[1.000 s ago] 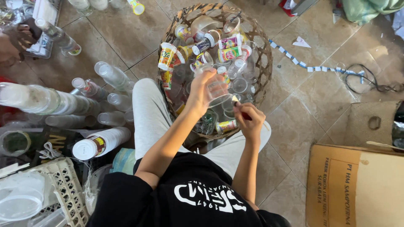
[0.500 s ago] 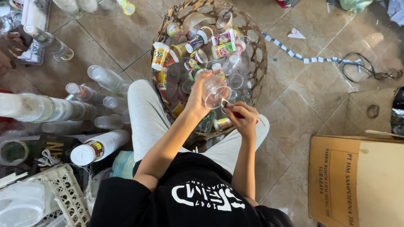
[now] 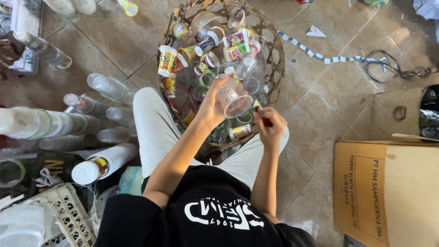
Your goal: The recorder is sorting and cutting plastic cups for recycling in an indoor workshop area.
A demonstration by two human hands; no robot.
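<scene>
My left hand (image 3: 211, 107) holds a clear plastic cup (image 3: 234, 98) tilted on its side above a woven basket (image 3: 275, 68). The basket stands on the tiled floor between my knees and is full of clear and coloured-label plastic cups. My right hand (image 3: 271, 124) is closed on a small red-handled tool (image 3: 264, 120). The tool's tip is at the rim of the cup; I cannot tell what kind of tool it is.
Stacks of nested clear cups (image 3: 55, 123) lie on the floor to the left, beside a white plastic crate (image 3: 64, 212). A cardboard box (image 3: 388, 192) sits at the right, with a cable (image 3: 388, 68) and a blue-and-white strip (image 3: 315, 52) beyond. Another person's hand (image 3: 8, 52) shows at the far left.
My right hand has risen from below the cup to its rim. My left hand keeps the cup over the basket, turned slightly.
</scene>
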